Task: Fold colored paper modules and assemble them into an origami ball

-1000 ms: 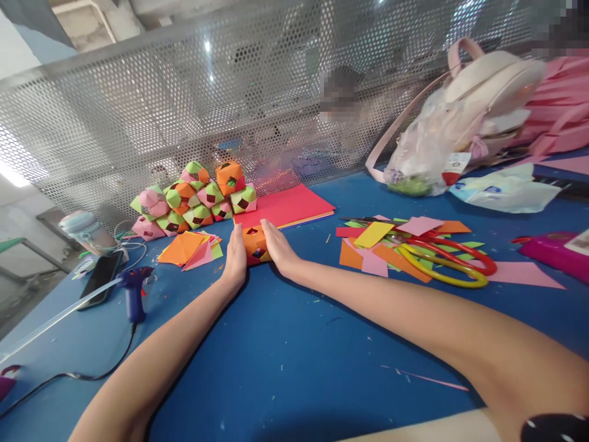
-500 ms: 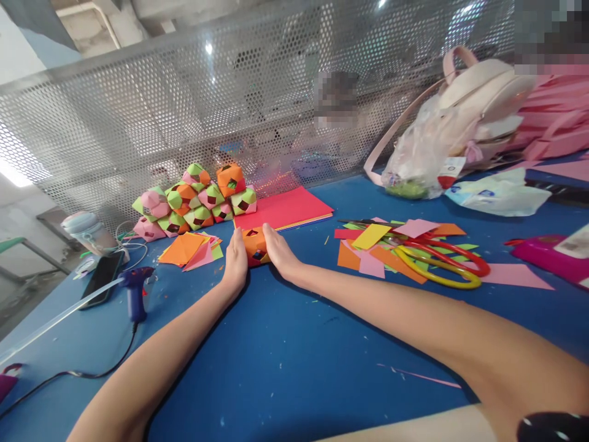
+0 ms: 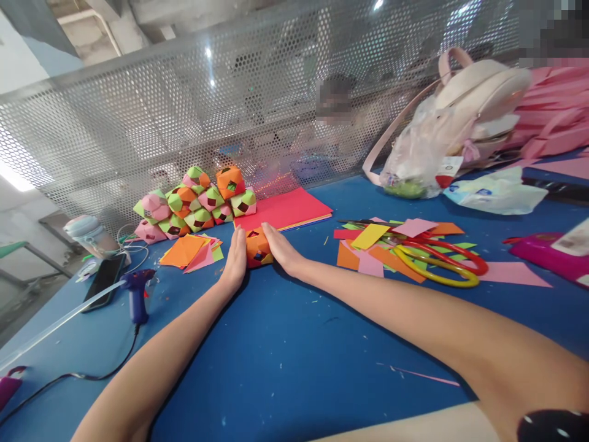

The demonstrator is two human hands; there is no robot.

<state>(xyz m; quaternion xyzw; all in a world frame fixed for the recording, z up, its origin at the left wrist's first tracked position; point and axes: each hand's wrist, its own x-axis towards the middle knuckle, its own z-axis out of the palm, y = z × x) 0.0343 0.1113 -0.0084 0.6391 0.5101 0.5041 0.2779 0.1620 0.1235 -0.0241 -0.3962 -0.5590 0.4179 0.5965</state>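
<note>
An orange folded-paper cube [image 3: 258,248] rests on the blue table between my two hands. My left hand [image 3: 236,256] presses flat along its left side, fingers straight and together. On the other side, my right hand [image 3: 281,250] presses against it in the same way, fingers pointing away from me. Small openings show in the cube's faces. Behind it lies a stack of coloured paper [image 3: 289,209] with a red sheet on top. A pile of folded-paper cubes [image 3: 197,199] in green, pink and orange stands to the back left.
Loose paper squares [image 3: 186,252] lie left of my hands. A blue glue gun [image 3: 137,298], a phone [image 3: 105,282] and a cup [image 3: 92,236] are farther left. Scissors [image 3: 437,267] rest on paper scraps [image 3: 368,261] at right. A backpack [image 3: 483,98] leans by the mesh screen [image 3: 271,98].
Both hands stay around the orange paper cube, which looks turned or shifted very slightly to the right. The view has moved a little; nothing else visibly differs.
</note>
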